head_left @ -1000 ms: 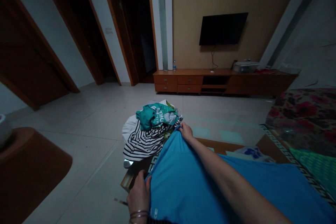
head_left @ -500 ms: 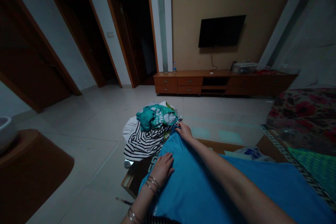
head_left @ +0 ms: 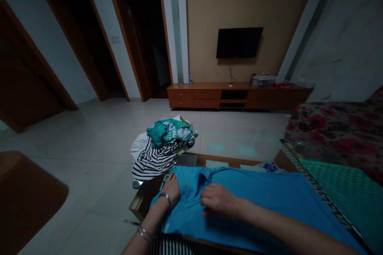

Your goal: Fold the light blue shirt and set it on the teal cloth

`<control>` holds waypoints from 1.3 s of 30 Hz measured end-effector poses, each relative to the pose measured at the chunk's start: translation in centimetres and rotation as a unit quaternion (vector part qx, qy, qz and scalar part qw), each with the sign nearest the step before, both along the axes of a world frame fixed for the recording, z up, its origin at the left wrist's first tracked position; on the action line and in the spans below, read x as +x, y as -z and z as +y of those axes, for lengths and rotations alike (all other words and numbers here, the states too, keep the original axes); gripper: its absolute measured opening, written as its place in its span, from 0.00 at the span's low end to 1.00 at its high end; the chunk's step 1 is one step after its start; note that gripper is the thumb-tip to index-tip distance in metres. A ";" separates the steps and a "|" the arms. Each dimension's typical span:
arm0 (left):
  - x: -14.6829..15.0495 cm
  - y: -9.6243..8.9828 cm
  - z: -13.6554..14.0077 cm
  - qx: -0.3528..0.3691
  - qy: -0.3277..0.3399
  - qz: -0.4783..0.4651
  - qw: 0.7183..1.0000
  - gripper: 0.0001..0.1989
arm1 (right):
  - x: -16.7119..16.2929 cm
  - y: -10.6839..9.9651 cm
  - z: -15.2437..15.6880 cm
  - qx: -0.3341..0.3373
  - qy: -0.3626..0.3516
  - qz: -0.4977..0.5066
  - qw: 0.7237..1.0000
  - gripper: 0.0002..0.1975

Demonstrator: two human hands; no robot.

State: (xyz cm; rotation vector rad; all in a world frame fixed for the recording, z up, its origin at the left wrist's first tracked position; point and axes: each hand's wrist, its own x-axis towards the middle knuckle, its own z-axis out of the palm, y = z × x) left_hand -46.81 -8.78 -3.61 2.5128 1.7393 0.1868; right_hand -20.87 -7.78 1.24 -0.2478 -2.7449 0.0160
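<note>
A blue shirt (head_left: 254,195) lies spread over the low table in front of me, creased near its left end. A small white mark shows by its near-left edge. My left hand (head_left: 171,191), with bangles at the wrist, is closed on the shirt's far-left edge. To its right, my right hand (head_left: 220,200) has its fingers curled in at the creased cloth; its fingertips are partly hidden. Just beyond the left hand sits a pile of clothes, with a black-and-white striped garment (head_left: 154,161) beneath a teal printed garment (head_left: 167,131).
The wooden low table (head_left: 136,205) has a patterned border. A plastic bag (head_left: 271,166) lies at its far side. On the right are a green textured mat (head_left: 332,183) and a floral-covered sofa (head_left: 323,121). A curved brown piece of furniture (head_left: 32,187) stands left.
My right hand has come back toward me from the shirt's far corner, and that corner now lies lower. The left hand has shifted to the shirt's far-left edge. The view has turned slightly.
</note>
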 end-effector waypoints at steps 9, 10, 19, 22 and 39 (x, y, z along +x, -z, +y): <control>-0.5 1.4 0.5 0.014 -0.015 0.014 1.000 0.23 | 5.8 2.5 4.5 -0.164 0.305 0.033 0.938 0.12; -0.5 1.5 0.5 0.014 -0.016 0.017 1.000 0.23 | 5.5 2.9 5.3 -0.169 0.327 0.037 0.929 0.14; -0.6 2.0 0.5 0.028 -0.072 0.005 0.997 0.23 | 4.0 4.8 8.8 -0.163 0.382 0.031 0.909 0.04; -0.8 1.9 0.5 0.047 -0.087 -0.027 0.995 0.23 | 4.5 4.7 8.9 -0.166 0.388 0.035 0.906 0.05; -1.5 -1.0 3.1 0.118 -0.053 -0.083 0.988 0.13 | 1.2 2.0 1.8 -0.194 0.309 0.030 0.931 0.14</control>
